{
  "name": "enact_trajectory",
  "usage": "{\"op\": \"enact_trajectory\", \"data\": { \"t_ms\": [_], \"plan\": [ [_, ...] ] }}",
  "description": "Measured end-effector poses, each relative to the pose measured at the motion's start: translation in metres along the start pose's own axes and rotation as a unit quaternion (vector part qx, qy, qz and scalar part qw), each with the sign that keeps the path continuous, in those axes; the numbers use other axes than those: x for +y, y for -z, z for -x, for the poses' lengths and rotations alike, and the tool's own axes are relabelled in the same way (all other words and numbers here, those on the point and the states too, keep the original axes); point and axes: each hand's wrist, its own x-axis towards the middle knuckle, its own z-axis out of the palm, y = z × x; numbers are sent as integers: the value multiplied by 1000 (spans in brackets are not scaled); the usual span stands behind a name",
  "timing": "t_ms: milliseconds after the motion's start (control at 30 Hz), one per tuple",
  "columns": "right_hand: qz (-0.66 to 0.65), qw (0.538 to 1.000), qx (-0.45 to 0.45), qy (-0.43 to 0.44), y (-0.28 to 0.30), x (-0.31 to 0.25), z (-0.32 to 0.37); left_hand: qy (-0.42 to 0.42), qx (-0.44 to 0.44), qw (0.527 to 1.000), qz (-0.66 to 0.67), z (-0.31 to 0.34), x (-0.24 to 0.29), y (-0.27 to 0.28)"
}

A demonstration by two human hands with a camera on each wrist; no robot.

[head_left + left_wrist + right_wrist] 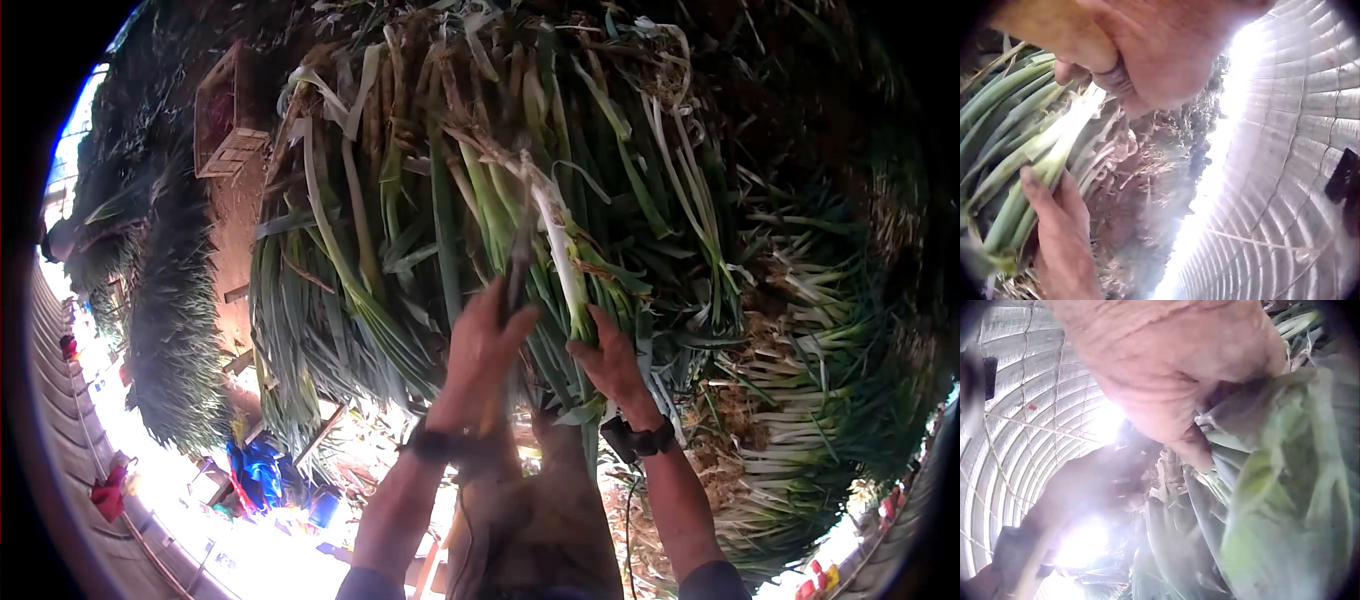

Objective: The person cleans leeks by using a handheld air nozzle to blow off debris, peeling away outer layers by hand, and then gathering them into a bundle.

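My right hand (610,365) grips a leek (560,240) around its green part, just below the white shank. The shank slants up and left toward its brownish root end. In the left wrist view, the thumb and fingers of the right hand (1060,219) wrap the pale leek (1063,134). My left hand (487,335), to the left, holds a dark, narrow, blade-like tool (520,255), blurred, pointing up beside the shank. In the right wrist view, broad green leaves (1285,506) hang below the right hand (1179,369), and the left arm (1066,494) is a blur.
A thick pile of leeks (400,220) spreads under and beyond both hands. More leeks (800,400) lie stacked at the right, white ends inward. At the left are a crate (230,120), a long green stack (175,310) and a blue bundle (262,470). A ribbed tunnel wall (1272,156) curves behind.
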Motion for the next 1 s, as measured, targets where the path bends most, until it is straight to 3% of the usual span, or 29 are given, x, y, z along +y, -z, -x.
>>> {"op": "enact_trajectory", "data": {
  "t_ms": [100,200,233,300,433,500,633,733,800,833,900,933,1000],
  "plan": [
    [-2,1000,11,23,-3,19,-4,-19,-6,999,-46,69,9,-10],
    [-40,998,24,41,4,3,-5,-41,-31,993,-110,103,-3,-19],
    [-40,998,24,41,7,-2,-5,14,-67,994,-90,96,22,-10],
    [-71,997,-18,-31,13,-7,-6,16,-49,994,-98,69,23,-11],
    [17,999,-23,20,16,2,-8,-37,20,993,-107,-8,5,-15],
    [-30,999,-29,-25,15,1,-8,-11,-6,1000,23,-37,10,-9],
    [-75,996,-31,-34,18,-16,-10,-37,-2,994,103,-42,16,2],
    [-14,999,-39,1,21,-13,-13,-21,-35,998,52,-35,12,8],
    [-105,994,-19,32,20,-3,-14,30,-16,974,223,-30,7,2],
    [-105,994,-19,33,27,-21,-13,30,-16,974,223,-22,3,-1],
    [-143,990,4,7,55,-62,-1,-98,118,982,113,2,-6,-13],
    [-182,983,12,28,69,-78,4,-97,116,982,113,18,-16,-19],
    [-216,971,48,85,104,-110,12,-218,14,961,-167,50,-35,-30]
  ]
}}
